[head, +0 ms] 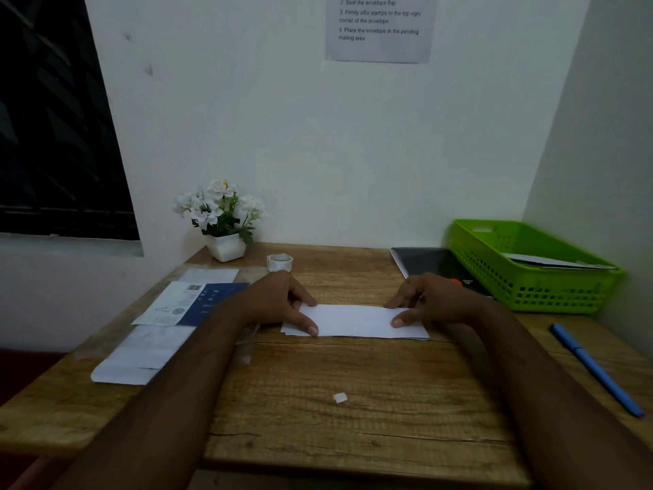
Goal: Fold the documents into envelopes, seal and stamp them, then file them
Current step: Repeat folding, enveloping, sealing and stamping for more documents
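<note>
The folded document (353, 321) is lying flat in the middle of the surface (353, 419), its layers sitting slightly uneven along the near edge. The left hand (279, 302) and right hand (434, 298) are pressing on its two ends, fingers (305, 299) stretched fairly straight and thumbs on top, gripping nothing. The crease is probably being set. If one hand is pushing harder, the layers could be sliding askew, leaving the sheet too crooked for an envelope. Pale packets (141, 358), probably envelopes, are waiting at left, and a green basket (530, 295) at right. The wall notice (380, 28) is showing: "2 Seal the envelope flap", "3 Firmly affix stamps to the top right corner of the envelope", "4 Place the envelope in the pending mailing area".
</note>
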A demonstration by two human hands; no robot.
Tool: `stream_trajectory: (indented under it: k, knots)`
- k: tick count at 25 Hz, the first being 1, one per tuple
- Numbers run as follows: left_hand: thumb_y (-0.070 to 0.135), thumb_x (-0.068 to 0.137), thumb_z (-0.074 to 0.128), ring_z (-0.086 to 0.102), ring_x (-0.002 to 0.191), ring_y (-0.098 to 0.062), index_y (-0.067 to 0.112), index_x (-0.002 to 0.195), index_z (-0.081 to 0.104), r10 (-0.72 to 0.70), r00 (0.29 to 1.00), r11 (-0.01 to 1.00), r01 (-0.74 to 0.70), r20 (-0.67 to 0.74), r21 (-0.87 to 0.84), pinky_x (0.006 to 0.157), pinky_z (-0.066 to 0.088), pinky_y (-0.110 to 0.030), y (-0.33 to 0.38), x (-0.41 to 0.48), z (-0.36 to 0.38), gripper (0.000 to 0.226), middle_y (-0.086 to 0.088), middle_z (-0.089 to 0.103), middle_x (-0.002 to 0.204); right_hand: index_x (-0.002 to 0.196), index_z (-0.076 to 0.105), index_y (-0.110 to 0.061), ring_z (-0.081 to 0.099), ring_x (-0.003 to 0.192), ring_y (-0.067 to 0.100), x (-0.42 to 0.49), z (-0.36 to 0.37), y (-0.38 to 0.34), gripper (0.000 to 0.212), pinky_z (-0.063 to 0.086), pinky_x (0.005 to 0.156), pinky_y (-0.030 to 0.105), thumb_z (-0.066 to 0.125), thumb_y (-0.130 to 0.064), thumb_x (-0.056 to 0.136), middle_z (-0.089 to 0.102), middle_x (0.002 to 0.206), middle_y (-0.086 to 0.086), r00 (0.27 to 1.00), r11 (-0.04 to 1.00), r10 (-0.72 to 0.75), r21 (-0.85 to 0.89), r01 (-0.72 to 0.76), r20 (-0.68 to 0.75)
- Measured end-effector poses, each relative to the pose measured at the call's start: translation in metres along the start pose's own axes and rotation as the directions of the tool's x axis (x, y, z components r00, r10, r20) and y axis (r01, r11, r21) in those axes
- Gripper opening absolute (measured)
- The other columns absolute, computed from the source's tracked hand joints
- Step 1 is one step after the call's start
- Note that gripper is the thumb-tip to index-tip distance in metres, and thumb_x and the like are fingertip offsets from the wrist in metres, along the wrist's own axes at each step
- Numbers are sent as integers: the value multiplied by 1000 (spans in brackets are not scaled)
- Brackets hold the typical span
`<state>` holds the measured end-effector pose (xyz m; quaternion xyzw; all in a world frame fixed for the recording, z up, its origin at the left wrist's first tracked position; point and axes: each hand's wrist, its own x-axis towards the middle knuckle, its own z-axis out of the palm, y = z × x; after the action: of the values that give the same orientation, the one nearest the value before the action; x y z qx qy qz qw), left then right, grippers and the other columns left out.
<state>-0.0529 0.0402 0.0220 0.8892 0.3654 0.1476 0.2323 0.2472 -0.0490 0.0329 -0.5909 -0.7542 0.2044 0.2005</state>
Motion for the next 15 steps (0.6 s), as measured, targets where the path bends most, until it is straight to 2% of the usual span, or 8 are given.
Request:
stream_trajectory:
  k: [3,7,11,15]
  knots:
    - [53,53,82,52,63,14,22,106,71,10,1000,999,-11,-18,-34,51,36,-4,-1,-1,1,63,19,60,70,84,76,-41,61,80,-9,1,2,0,14,43,68,11,81,-34,73,69,78,-26,998,999,-38,-9,37,-55]
    - [48,54,85,52,62,14,25,98,72,-3,1000,999,2,-18,-54,49,36,-4,0,0,4,52,17,61,71,76,75,-42,61,76,-7,1,4,-2,14,43,64,13,83,-31,71,67,72,-23,995,999,-40,-39,36,-89]
    - [45,55,86,52,60,13,31,87,68,-11,1000,997,9,-22,-83,48,36,-5,2,-1,8,39,15,60,75,69,75,-35,62,79,8,0,5,-6,9,51,69,33,84,-34,70,69,77,-14,986,998,-16,-55,7,-168]
    - [44,57,86,51,60,12,32,87,66,3,999,997,-7,-53,-78,49,37,-6,5,-2,10,38,13,59,75,72,76,-34,61,76,4,2,13,-9,8,52,68,30,83,-31,71,71,79,-14,984,997,-59,-50,51,-168]
